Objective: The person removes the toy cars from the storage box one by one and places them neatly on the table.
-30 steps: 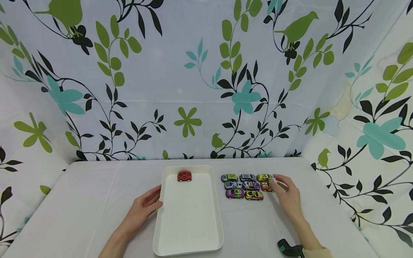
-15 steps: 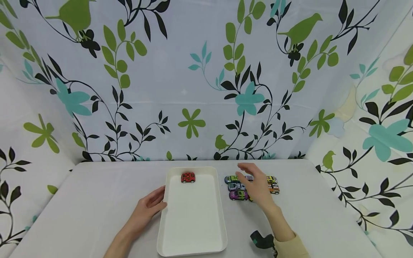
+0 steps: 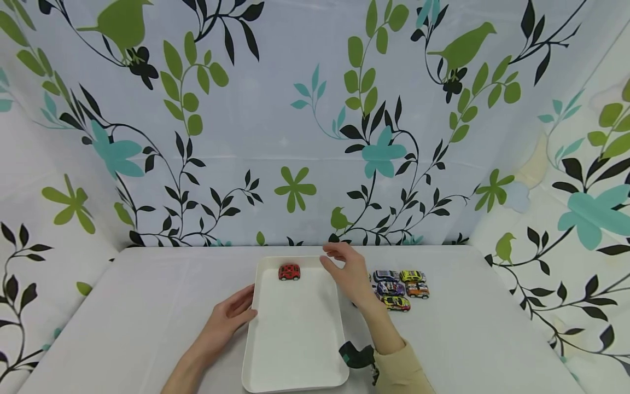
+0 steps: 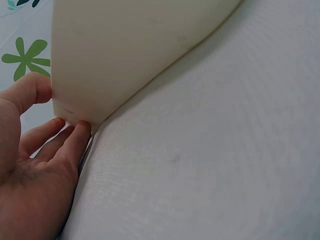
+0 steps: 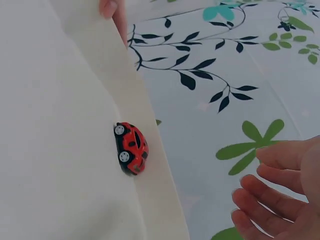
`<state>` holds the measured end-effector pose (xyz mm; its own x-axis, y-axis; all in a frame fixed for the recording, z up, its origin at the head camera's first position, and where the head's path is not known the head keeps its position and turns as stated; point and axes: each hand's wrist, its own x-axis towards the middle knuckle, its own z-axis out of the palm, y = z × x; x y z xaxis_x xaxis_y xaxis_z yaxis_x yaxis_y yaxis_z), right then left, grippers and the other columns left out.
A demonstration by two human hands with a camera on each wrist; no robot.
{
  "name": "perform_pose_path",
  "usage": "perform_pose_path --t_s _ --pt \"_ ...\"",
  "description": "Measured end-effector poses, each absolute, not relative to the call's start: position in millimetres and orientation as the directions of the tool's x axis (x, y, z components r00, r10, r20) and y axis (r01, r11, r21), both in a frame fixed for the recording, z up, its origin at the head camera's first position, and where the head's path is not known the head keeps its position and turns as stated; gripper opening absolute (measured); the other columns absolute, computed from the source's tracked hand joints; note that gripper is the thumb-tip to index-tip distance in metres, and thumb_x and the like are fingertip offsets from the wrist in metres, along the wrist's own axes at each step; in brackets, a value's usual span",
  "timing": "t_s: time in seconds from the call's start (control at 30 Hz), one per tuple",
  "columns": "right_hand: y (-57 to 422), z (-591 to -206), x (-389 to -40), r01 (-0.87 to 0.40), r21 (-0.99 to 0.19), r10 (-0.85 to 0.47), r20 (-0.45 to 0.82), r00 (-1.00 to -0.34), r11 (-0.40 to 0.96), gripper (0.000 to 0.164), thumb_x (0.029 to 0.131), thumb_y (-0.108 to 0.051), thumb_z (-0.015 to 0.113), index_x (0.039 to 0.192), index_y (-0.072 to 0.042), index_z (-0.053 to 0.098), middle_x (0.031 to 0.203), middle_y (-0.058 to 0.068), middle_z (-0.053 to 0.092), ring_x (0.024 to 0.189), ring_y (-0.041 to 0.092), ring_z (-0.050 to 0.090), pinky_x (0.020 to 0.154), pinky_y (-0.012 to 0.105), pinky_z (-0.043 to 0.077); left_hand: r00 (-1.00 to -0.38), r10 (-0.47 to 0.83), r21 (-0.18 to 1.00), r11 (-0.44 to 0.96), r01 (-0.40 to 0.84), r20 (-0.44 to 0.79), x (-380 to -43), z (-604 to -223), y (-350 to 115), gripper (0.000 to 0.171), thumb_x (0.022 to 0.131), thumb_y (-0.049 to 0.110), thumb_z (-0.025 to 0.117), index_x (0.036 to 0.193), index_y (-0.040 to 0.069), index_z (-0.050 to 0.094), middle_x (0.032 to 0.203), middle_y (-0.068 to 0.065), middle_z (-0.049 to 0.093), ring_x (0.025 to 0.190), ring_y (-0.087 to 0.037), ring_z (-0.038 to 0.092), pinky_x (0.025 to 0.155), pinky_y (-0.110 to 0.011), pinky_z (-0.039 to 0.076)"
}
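Observation:
A shallow white tray point(image 3: 297, 334) lies on the table with one red toy car point(image 3: 289, 272) near its far end, black-spotted in the right wrist view. My left hand point(image 3: 223, 323) holds the tray's left rim, thumb at the edge and the other fingertips against the outer wall. Over the far right corner of the tray hovers my right hand point(image 3: 350, 276), its fingers point(image 5: 267, 195) loosely bent with nothing between them. Several toy cars stand in close rows right of the tray, including a yellow car point(image 3: 396, 303) and an orange car point(image 3: 417, 290); my right hand and forearm hide some.
White cloth covers the table point(image 3: 467, 339). Behind it hangs a patterned curtain point(image 3: 246, 126) with leaves and birds, and similar cloth encloses both sides. A black wrist camera point(image 3: 355, 355) on the right forearm overlaps the tray's right rim in the head view.
My right hand has moved left from the right end of the toy car group, across it, to the tray's far right corner. The left hand stays at the rim; the head view shifts slightly.

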<state>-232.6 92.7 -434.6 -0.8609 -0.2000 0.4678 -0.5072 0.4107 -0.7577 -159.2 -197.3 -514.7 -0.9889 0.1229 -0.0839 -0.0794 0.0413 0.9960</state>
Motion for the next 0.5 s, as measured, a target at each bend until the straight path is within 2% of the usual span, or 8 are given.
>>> perform_pose_path --t_s 0.17,0.37,0.5 --pt "69 -438 -243 -0.500 -0.754 -0.278 0.416 -0.866 0.427 0.024 0.095 -0.012 0.068 0.117 -0.003 0.069 0.113 0.013 0.070 0.102 0.030 0.067 0.095 0.048 0.055 -0.989 0.123 0.996 0.039 -0.080 -0.084 -159 -515 -198 0.065 0.095 0.017 0.068 0.153 0.010 0.038 0.159 -0.011 0.037 0.147 -0.025 0.035 0.106 -0.023 0.045" --pt "48 -445 -253 -0.455 -0.760 -0.370 0.301 -0.879 0.464 0.026 0.095 -0.011 0.066 0.118 0.000 0.068 0.115 0.016 0.069 0.107 0.034 0.065 0.096 0.049 0.053 -0.988 0.129 0.997 0.030 -0.076 -0.079 -159 -516 -198 0.066 0.095 0.017 0.069 0.153 0.009 0.038 0.160 -0.011 0.036 0.147 -0.025 0.034 0.106 -0.023 0.045" --pt "37 -451 -258 -0.438 -0.713 -0.400 0.237 -0.885 0.547 0.028 0.093 -0.014 0.067 0.119 -0.003 0.069 0.117 0.013 0.069 0.108 0.033 0.064 0.093 0.046 0.053 -0.989 0.128 0.997 0.032 -0.072 -0.076 -159 -516 -199 0.066 0.095 0.017 0.068 0.153 0.009 0.038 0.159 -0.011 0.036 0.147 -0.025 0.035 0.106 -0.022 0.045"
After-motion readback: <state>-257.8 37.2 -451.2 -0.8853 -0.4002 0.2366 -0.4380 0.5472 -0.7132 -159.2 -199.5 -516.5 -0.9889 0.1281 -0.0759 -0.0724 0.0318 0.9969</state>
